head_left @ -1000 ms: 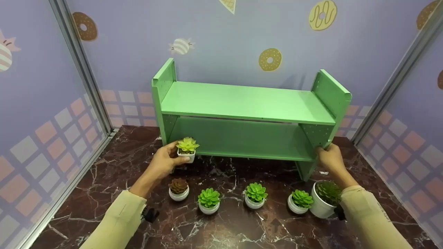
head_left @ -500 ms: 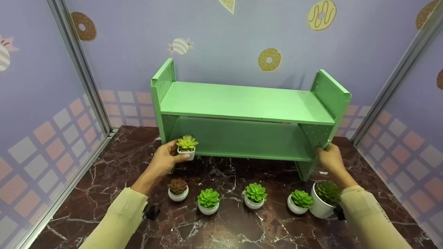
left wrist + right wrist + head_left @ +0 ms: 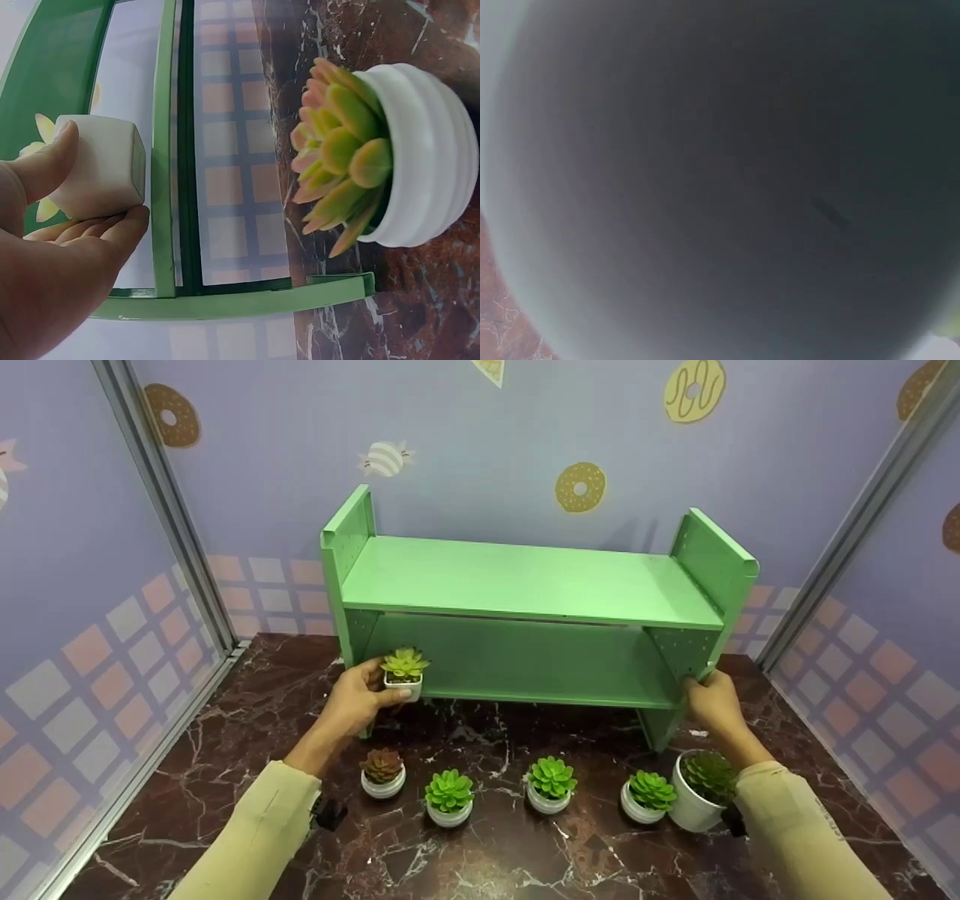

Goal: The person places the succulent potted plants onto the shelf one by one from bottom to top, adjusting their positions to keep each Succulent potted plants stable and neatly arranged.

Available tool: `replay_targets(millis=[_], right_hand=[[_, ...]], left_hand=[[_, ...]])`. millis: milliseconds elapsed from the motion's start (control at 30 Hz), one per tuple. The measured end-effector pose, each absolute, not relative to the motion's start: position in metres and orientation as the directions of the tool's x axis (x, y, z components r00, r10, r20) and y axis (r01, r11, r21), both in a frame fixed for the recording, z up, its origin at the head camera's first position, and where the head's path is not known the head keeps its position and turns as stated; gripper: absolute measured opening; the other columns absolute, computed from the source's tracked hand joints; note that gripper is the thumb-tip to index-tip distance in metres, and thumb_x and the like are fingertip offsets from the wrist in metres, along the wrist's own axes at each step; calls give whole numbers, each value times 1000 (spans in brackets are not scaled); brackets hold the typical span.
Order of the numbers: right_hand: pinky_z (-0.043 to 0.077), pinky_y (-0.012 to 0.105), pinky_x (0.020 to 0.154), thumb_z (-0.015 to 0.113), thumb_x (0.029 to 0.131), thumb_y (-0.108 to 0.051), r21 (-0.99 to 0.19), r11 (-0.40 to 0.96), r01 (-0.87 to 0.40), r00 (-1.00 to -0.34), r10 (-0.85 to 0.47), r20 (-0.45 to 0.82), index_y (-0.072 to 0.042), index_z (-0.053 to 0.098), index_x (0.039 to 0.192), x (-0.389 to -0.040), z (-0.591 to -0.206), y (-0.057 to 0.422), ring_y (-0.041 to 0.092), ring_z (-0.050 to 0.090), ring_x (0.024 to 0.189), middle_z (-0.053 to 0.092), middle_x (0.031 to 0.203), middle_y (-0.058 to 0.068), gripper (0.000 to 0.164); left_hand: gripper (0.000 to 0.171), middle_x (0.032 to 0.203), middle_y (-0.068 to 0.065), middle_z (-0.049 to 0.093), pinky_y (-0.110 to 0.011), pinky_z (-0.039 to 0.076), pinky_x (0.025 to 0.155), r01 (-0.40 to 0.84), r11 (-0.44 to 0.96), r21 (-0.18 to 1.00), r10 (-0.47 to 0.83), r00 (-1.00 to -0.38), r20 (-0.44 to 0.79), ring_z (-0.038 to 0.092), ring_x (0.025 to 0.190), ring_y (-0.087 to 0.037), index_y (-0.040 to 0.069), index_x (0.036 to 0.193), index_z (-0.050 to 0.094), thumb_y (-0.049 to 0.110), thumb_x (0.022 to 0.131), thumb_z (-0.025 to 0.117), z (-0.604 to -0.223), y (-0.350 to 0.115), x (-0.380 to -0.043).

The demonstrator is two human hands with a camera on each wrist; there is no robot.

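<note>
My left hand (image 3: 358,696) pinches a small square white pot (image 3: 103,166) with a yellow-green succulent (image 3: 405,662), thumb in front and fingers around the side. It is held upright at the front left end of the lower board of a green two-tier shelf (image 3: 532,581), overlapping that board in the head view. At the other end, my right hand (image 3: 714,699) grips the front edge of the shelf's right side panel (image 3: 686,660), its fingertips mostly hidden. A dark blurred surface (image 3: 720,180) fills most of the right wrist view.
In front of the shelf stand a reddish succulent in a round white pot (image 3: 383,786), several bright green ones such as the middle plant (image 3: 551,780), and a larger white pot (image 3: 696,802) by the right forearm. All rest on a dark marbled table (image 3: 480,855).
My left hand has raised the potted succulent slightly, toward the lower board. The right hand keeps its grip on the side panel. The head view has shifted slightly.
</note>
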State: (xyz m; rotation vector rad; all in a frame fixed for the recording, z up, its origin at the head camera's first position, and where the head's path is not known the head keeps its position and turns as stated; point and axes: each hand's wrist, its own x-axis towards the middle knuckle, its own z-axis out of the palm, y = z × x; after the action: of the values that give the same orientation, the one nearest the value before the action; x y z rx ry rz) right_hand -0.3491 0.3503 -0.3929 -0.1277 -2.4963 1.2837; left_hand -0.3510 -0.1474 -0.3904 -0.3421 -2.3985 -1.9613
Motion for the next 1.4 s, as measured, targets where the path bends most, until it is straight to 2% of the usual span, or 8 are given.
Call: replay_targets(millis=[167,433,700,800,1000,1200,1400], right_hand=[[45,27,45,45,96,-6,-814,576,-73,-937,239,253,13,55,101,-350,-393,351,14,52,54,55,76,13,22],[46,28,46,44,97,-8,-813,578,-68,-942,230,243,11,55,102,-350,-393,351,15,53,56,54,77,12,22],[43,28,43,43,97,-6,-835,547,-62,-948,230,221,9,53,100,-350,-394,351,13,49,49,49,64,6,19],[44,28,45,43,97,-6,-826,561,-66,-945,232,232,11,54,102,-350,-394,351,15,51,53,52,69,10,21],[47,26,53,43,99,-8,-813,578,-71,-944,224,241,16,54,117,-350,-394,351,20,56,69,60,94,24,32],[47,27,52,43,100,-9,-823,564,-65,-948,221,227,16,53,120,-350,-394,351,19,57,67,58,91,24,34],[48,24,63,44,99,-8,-799,597,-73,-943,220,250,17,54,120,-351,-395,350,31,60,90,60,109,31,34]], left_hand=[[62,129,-27,56,-26,51,85,174,170,970,148,-978,149,56,117,-33,-13,141,40,-4,88,71,-387,-146,-353],[60,130,-28,55,-27,50,87,166,192,967,168,-977,134,55,117,-33,-14,141,39,-4,89,69,-386,-142,-355],[61,131,-28,54,-30,50,90,143,212,967,169,-980,108,55,118,-35,-14,141,38,-4,89,69,-385,-142,-360],[58,129,-27,56,-32,50,90,137,232,963,172,-980,98,56,116,-33,-13,139,40,-2,90,69,-384,-142,-362],[54,128,-25,56,-35,49,90,119,276,954,180,-981,70,57,113,-32,-11,138,43,2,93,68,-382,-142,-365],[52,128,-26,56,-35,49,91,125,272,954,182,-980,76,57,113,-32,-12,137,44,1,93,67,-382,-143,-367],[52,126,-23,58,-37,49,90,135,270,954,195,-977,83,59,108,-29,-11,138,44,4,94,67,-383,-144,-368]])
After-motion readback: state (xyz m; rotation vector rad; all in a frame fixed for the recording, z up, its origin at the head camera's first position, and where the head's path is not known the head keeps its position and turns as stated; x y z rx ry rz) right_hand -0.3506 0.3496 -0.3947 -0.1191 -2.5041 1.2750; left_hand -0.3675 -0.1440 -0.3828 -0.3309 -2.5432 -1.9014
